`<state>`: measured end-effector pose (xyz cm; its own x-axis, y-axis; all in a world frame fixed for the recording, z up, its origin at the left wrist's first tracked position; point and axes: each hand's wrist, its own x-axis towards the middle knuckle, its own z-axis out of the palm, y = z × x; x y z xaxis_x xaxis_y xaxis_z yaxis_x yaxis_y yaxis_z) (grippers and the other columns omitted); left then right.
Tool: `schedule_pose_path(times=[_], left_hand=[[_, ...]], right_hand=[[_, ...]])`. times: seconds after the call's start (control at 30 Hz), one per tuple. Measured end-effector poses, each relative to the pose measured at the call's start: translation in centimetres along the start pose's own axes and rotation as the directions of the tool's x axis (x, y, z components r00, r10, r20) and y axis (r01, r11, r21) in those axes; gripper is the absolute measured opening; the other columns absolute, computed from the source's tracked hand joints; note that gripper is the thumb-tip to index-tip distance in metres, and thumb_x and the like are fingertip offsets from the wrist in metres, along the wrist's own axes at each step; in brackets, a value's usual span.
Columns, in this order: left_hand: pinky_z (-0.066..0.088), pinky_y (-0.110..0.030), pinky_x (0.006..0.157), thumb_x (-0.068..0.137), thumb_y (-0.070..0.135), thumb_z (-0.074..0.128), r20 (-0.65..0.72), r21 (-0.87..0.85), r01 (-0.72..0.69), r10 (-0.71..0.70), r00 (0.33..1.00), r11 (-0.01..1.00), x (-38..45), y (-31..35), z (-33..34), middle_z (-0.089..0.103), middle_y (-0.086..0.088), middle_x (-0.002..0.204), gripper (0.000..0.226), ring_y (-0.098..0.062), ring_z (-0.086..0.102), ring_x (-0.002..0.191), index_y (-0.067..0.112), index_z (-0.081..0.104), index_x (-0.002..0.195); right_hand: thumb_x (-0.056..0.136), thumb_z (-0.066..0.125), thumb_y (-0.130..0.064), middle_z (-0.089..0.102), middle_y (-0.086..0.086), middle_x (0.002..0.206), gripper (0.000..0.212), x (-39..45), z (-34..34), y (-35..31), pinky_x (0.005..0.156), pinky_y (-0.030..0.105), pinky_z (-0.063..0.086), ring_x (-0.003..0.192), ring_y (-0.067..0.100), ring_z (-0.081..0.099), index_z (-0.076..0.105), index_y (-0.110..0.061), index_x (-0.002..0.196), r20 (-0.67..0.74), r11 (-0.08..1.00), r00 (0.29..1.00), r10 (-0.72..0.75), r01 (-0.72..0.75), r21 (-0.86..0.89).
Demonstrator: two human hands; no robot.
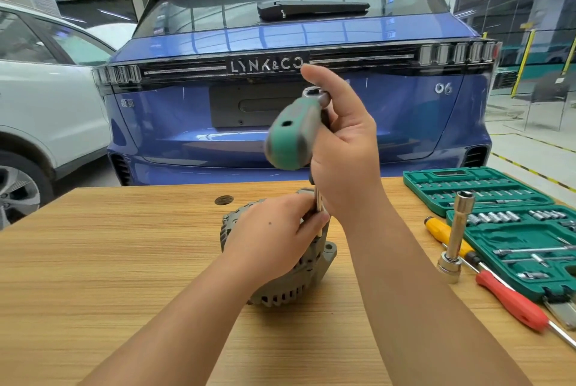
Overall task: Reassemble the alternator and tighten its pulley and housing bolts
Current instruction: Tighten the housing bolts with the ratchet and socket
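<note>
Fingers of the right hand (339, 148) are wrapped round the green-handled ratchet (291, 133); its shaft is pinched by the left hand (274, 236) atop the alternator (299, 279) on the table (109, 261)

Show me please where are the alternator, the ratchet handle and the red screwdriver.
alternator (290, 287): head view, on its lower ribbed housing.
ratchet handle (285, 139): head view, on the green grip.
red screwdriver (511, 303): head view, on its red handle.
</note>
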<state>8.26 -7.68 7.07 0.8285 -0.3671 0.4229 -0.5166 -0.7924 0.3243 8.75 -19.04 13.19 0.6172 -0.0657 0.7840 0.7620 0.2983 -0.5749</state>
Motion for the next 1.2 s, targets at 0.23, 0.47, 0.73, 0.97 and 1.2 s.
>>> schedule_pose_path(times=[0.23,0.47,0.73,0.97,1.2], left_hand=[[0.052,-0.037,0.068,0.104,0.048,0.045,0.004,-0.023,-0.005,0.005,1.0,1.0,0.0,0.0,-0.1,0.063,0.012,0.078,0.025,-0.008,0.058,0.075,0.033,0.058,0.089],[0.04,-0.026,0.059,0.099,0.055,0.035,0.014,0.027,-0.011,0.011,1.0,1.0,-0.1,0.1,0.0,0.063,0.015,0.079,0.032,-0.003,0.056,0.074,0.036,0.06,0.094],[0.048,-0.029,0.062,0.103,0.05,0.042,0.017,-0.001,-0.002,0.002,1.0,1.0,0.1,-0.1,0.0,0.063,0.014,0.078,0.025,-0.003,0.058,0.073,0.036,0.059,0.092],[0.039,-0.026,0.056,0.103,0.05,0.041,0.011,0.008,-0.01,0.01,1.0,1.0,0.1,-0.1,0.0,0.06,0.013,0.073,0.028,-0.005,0.056,0.069,0.038,0.051,0.08],[0.051,-0.035,0.065,0.097,0.057,0.035,0.019,-0.021,0.023,-0.023,1.0,1.0,-0.1,-0.1,-0.1,0.063,0.013,0.078,0.035,-0.007,0.057,0.074,0.034,0.059,0.087]], right_hand=[[0.093,0.037,-0.02,0.049,0.018,0.087,0.042,0.0,-0.8,-0.5,0.054,0.033,0.039,0.064,0.023,0.046,0.07,-0.03,0.118,0.114,0.963,0.982,0.153,-0.174,0.205],[0.09,0.073,-0.026,0.059,-0.007,0.065,0.038,0.4,0.0,-1.0,0.049,0.024,0.039,0.053,0.012,0.046,0.057,-0.01,0.12,-0.182,0.975,0.959,0.218,-0.203,0.094],[0.094,0.069,-0.011,0.057,-0.006,0.07,0.016,0.3,-0.3,-1.0,0.059,0.022,0.046,0.062,0.009,0.051,0.064,-0.025,0.1,-0.054,0.952,0.956,0.29,-0.282,0.119],[0.095,0.066,-0.003,0.067,-0.008,0.081,0.03,0.1,0.2,-0.1,0.06,0.02,0.049,0.066,0.009,0.059,0.059,-0.028,0.108,-0.124,0.99,0.983,0.132,-0.126,0.055],[0.092,0.049,-0.003,0.059,-0.013,0.081,0.046,-0.3,0.1,0.2,0.064,0.027,0.044,0.068,0.008,0.047,0.068,-0.039,0.114,0.038,1.0,0.999,0.007,-0.008,0.017]])
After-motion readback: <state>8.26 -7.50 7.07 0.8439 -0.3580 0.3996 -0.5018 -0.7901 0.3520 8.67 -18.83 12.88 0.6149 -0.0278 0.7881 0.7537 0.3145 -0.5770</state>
